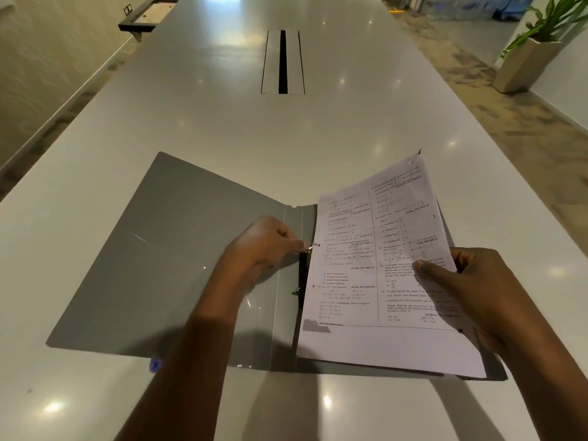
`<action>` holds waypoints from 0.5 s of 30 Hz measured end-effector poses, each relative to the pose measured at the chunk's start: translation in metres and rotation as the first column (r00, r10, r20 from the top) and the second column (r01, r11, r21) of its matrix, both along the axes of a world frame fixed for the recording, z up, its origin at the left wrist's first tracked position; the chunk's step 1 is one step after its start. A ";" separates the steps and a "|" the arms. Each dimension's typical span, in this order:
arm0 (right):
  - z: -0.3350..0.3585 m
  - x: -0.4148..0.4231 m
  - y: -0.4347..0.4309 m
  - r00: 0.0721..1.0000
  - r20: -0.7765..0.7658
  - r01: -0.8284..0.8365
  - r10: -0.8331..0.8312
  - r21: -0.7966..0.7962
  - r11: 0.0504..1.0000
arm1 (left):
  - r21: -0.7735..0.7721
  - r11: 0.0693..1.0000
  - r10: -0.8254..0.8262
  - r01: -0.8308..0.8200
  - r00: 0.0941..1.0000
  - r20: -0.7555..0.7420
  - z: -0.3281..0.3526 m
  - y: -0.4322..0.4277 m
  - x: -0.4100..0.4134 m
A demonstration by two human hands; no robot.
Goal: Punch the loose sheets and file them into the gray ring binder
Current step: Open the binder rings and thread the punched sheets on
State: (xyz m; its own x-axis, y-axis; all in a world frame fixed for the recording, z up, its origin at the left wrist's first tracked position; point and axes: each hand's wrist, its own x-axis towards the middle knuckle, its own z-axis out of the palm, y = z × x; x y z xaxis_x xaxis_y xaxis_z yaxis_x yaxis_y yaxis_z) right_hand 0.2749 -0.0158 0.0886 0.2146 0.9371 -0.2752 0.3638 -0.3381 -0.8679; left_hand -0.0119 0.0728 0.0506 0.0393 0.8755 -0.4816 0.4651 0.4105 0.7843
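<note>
binder (178, 265) open flat | sheets (381, 265) lengthwise away | right hand (471, 288) pinching sheets | left hand (264, 246) pinching ring (310, 246)

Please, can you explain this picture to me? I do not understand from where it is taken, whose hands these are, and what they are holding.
There is no machine here. A person wears a camera on the head, so it looks down at their own hands. On the white table lies an open gray ring binder. The right hand pinches printed sheets of maths questions over the binder's right half. The left hand is at the upper metal ring by the spine. A potted plant stands on the floor.
</note>
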 end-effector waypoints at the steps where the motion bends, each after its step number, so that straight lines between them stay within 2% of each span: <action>1: 0.000 0.001 0.000 1.000 0.001 -0.005 0.005 -0.006 1.000 | -0.071 0.995 -0.076 0.074 0.997 -0.033 0.000 -0.005 -0.005; 4: 0.001 0.001 0.002 0.999 0.029 -0.019 0.019 -0.013 1.000 | -0.227 0.954 -0.203 0.198 0.979 0.000 -0.008 -0.015 -0.014; 7: 0.002 0.001 0.002 0.999 0.045 -0.015 0.015 -0.011 1.000 | -0.307 0.922 -0.212 0.235 0.972 0.106 -0.014 -0.024 -0.016; 15: 0.002 -0.004 -0.002 1.000 0.006 -0.016 0.016 0.015 1.000 | -0.325 0.923 -0.141 0.204 0.968 0.206 -0.026 -0.033 -0.014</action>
